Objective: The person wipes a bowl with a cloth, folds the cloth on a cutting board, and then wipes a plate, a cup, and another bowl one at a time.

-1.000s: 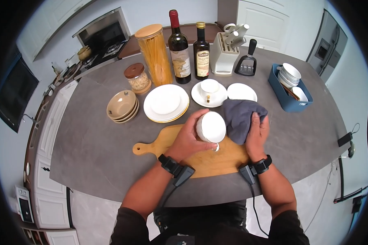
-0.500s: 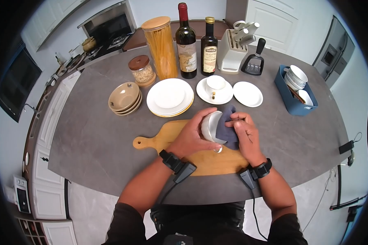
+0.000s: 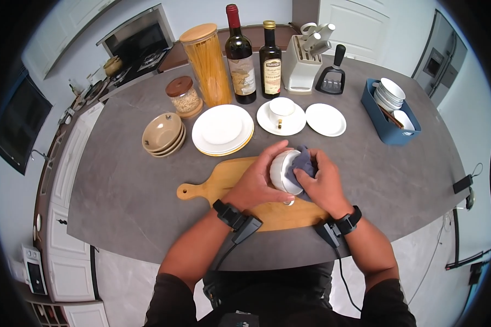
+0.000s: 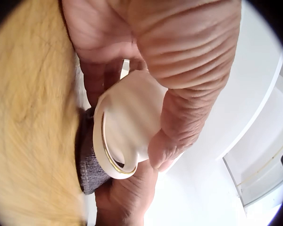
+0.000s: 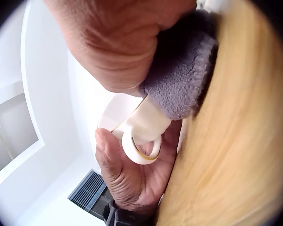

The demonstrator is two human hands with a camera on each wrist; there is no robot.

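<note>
On the left, my left hand [image 3: 256, 184] curls round the white cup [image 3: 278, 173] above the cutting board [image 3: 223, 177], its base toward that palm, its handle [image 5: 130, 149] toward my body. The cup lies tipped, its base-to-mouth axis running roughly left to right, mouth facing my right hand [image 3: 326, 184], which has just brought the bunched grey cloth [image 3: 300, 160] from beside the cup into its mouth, so wiping seems under way.

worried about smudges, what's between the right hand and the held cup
A grey-blue cloth lies between the right hand and the held white cup, as the head and right wrist views show.
</note>
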